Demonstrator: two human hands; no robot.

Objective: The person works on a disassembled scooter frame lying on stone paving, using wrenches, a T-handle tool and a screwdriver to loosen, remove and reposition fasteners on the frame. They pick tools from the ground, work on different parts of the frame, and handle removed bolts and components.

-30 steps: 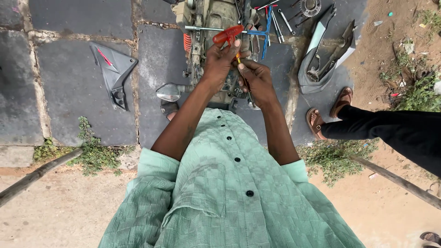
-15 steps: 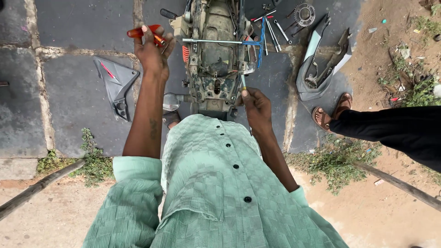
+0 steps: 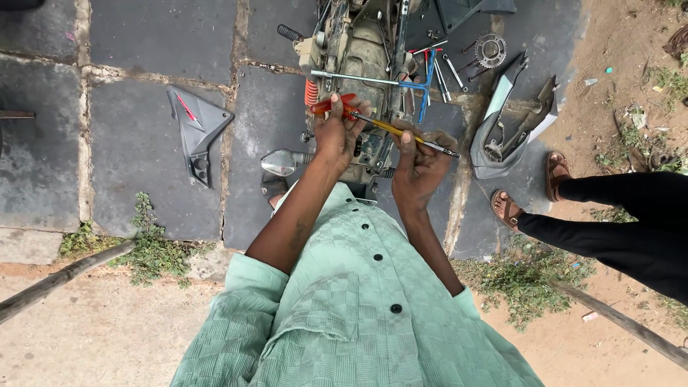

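1. Both hands are up in the middle of the frame, sharing one tool: a screwdriver [image 3: 387,127] with a red handle and a yellow-and-steel shaft, lying slantwise from upper left down to the right.
2. The left hand [image 3: 338,132] is wrapped round the red handle end, fingers curled tight over it, the handle poking out at the top of the fist.
3. The right hand [image 3: 419,161] sits just right of centre, fingers folded over the shaft near its tip; the bare steel end sticks out past the knuckles to the right.
4. So the screwdriver spans the two fists, held above the stripped scooter frame [image 3: 365,43] at the top centre, dusty and with its covers off.
5. An orange coil spring [image 3: 311,92] shows on the frame's left side, just above the left hand.
6. A long T-handle wrench [image 3: 358,77] lies across the frame, its blue grip towards the right.
7. A chrome mirror [image 3: 279,163] sits left of the left wrist, close by.
8. A grey side panel [image 3: 195,132] lies flat on the stone paving in the left centre, well apart from the hands.
9. Another grey body panel [image 3: 512,122] lies at the upper right, with a small sprocket [image 3: 490,50] above it.
10. At the right edge, another person's sandalled feet [image 3: 530,193] and dark trouser legs come in.
11. The green checked shirt [image 3: 358,301] fills the bottom centre.
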